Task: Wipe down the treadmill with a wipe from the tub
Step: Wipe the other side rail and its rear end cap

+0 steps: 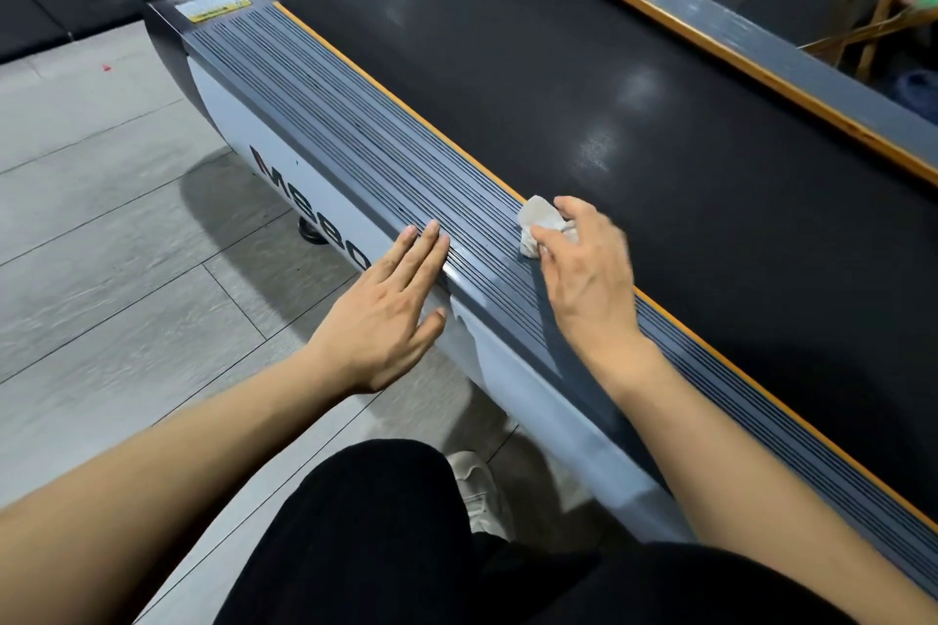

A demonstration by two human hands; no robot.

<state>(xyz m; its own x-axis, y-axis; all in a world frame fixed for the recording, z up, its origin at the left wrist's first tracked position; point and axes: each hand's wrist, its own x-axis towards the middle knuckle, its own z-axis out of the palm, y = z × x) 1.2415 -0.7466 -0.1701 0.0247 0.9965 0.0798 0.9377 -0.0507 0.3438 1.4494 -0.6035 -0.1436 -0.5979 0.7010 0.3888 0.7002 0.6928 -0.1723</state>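
Note:
The treadmill's near side rail [355,117], grey with dark ribs and an orange edge, runs diagonally beside the black belt [609,91]. My right hand [589,269] grips a crumpled white wipe [538,218] and holds it against the rail near the orange edge. A darker damp streak trails on the rail behind that hand. My left hand [391,310] rests with straight fingers on the rail's outer edge, left of the wipe. The tub is out of view.
The far side rail [736,31] borders the belt at the upper right. A wooden stool [873,20] stands beyond it. Grey floor tiles [101,218] lie to the left. My knees in black trousers and a white shoe [477,492] are close to the treadmill's side panel.

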